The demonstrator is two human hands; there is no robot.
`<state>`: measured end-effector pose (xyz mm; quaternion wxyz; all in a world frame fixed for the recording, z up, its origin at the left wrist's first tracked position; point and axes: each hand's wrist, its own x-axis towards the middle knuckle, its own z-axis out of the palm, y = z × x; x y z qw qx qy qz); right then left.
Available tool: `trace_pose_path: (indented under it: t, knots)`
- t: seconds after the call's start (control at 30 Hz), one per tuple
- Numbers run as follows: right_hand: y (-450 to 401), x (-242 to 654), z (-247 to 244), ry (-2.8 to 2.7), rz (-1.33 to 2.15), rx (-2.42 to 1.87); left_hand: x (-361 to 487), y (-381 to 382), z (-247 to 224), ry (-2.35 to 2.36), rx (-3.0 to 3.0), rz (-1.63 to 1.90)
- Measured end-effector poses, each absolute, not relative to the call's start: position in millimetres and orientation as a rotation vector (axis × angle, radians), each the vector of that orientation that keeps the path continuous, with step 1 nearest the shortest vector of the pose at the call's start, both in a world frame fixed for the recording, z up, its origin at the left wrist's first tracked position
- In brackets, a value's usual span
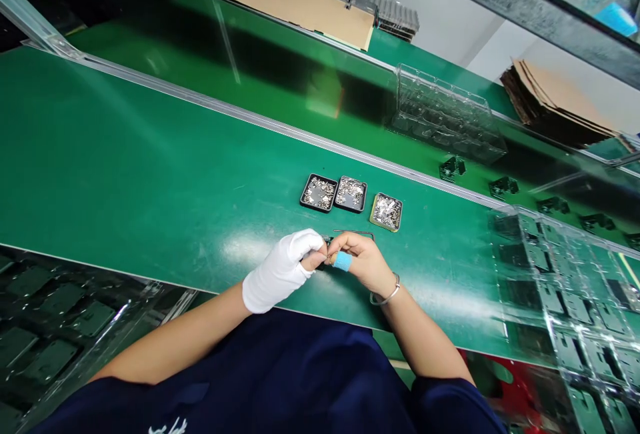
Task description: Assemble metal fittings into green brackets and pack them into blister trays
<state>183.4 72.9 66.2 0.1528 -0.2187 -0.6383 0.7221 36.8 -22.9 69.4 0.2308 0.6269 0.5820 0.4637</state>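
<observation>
My left hand, in a white glove with bare thumb and finger ends, is closed in a pinch. It meets my right hand, also pinched, with blue tape around its thumb and a metal bracelet at the wrist. Between the fingertips is something small; a bit of dark material shows around it, but the fingers hide its kind. A thin L-shaped rod like a hex key lies just behind my right fingers. Beyond it are two black trays and a yellowish tray, all holding small shiny metal pieces.
A metal rail crosses the green worktop. Past it stand a clear plastic tray and several dark parts in a row. Stacked clear trays of dark pieces are at right, more at lower left. Cardboard sheets lie behind.
</observation>
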Motion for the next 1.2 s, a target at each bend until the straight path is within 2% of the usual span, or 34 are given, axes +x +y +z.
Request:
trace_pose_path:
  t: [0.1, 0.2, 0.37, 0.5, 0.73, 0.87, 1.07, 1.2]
  knots:
    - [73, 190, 69, -2.033, 1.941, -0.537, 37, -29, 61, 1.609, 1.815, 1.334]
    - [79, 195, 70, -2.247, 1.599, -0.503, 30, -36, 49, 1.688, 1.797, 1.414]
    - [89, 192, 63, -2.325, 1.207, -0.548, 23, -35, 31, 1.732, 1.592, 1.038]
    - [87, 187, 56, -2.427, 1.003, -0.456, 31, -28, 27, 1.755, 1.523, 1.053]
    - [83, 189, 53, -2.557, 0.868, -0.456, 36, -26, 33, 1.877, 1.878, 1.162]
    - [79, 190, 50, -2.647, 0.746, -0.474, 38, -28, 33, 1.956, 2.126, 1.088]
    - [73, 191, 45, -2.511, 0.900, -0.617, 34, -31, 40, 1.864, 2.070, 1.092]
    - [73, 189, 47, -2.532, 0.875, -0.558, 28, -28, 51, 1.827, 2.002, 0.875]
